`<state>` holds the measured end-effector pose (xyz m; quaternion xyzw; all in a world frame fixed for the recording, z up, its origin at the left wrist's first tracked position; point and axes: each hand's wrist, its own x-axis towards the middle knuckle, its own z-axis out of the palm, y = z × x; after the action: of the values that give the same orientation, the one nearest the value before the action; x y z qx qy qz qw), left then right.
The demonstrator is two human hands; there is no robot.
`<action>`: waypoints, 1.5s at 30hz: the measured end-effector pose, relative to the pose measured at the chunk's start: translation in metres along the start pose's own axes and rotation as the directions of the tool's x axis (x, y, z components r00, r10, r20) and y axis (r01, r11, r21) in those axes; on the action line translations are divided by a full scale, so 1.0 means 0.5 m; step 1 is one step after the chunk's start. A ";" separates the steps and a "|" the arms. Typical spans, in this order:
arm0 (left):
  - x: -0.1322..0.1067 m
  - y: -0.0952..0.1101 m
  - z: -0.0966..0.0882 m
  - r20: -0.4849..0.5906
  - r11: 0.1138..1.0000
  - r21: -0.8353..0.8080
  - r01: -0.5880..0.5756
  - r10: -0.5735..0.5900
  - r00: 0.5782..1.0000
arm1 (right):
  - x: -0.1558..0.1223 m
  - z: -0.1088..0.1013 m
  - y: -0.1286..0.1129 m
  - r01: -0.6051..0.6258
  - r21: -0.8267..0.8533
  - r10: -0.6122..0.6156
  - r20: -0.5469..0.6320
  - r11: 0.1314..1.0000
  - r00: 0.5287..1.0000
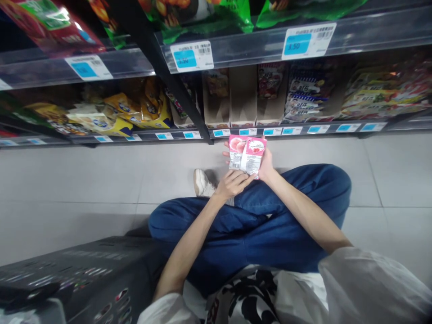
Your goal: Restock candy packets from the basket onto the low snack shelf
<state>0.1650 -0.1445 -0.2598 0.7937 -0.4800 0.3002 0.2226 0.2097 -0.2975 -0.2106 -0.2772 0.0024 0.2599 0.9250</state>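
Two pink packets (247,155) between left hand (232,183) and right hand (267,165), near shelf (303,130)

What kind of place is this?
Most likely a shop, a supermarket or convenience store: shelves packed with snack packs, price tags along their edges, a dark basket on the floor. The left hand and right hand hold pink packets.

Yellow snack bags (135,110) line price-tagged shelves (371,33) above a tiled floor (84,180); a dark crate (77,274) stands nearby.
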 end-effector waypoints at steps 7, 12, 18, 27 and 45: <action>-0.006 0.001 0.004 0.056 0.998 -0.057 0.027 -0.024 0.998 | -0.004 0.000 -0.001 -0.074 0.051 0.070 0.071 0.996 0.995; 0.001 0.002 0.000 0.028 1.000 -0.010 -0.001 0.002 1.000 | -0.005 -0.001 -0.001 -0.094 0.082 0.091 0.041 0.992 0.995; 0.007 0.003 -0.002 0.008 1.000 0.021 -0.008 0.008 1.000 | -0.004 0.001 -0.003 -0.112 0.084 0.108 0.049 0.990 0.993; -0.009 -0.001 0.004 0.108 0.995 -0.065 0.071 -0.064 0.992 | -0.003 0.012 0.000 -0.082 -0.006 0.082 -0.043 0.997 0.996; -0.017 0.003 0.046 -0.017 0.720 -0.461 0.519 -0.592 0.805 | 0.042 -0.074 0.014 0.243 -0.192 -0.306 -0.454 0.951 0.837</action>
<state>0.1668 -0.1544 -0.2822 0.8032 -0.2532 0.1684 0.5122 0.2299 -0.3013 -0.2485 -0.3884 0.1743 0.0474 0.9036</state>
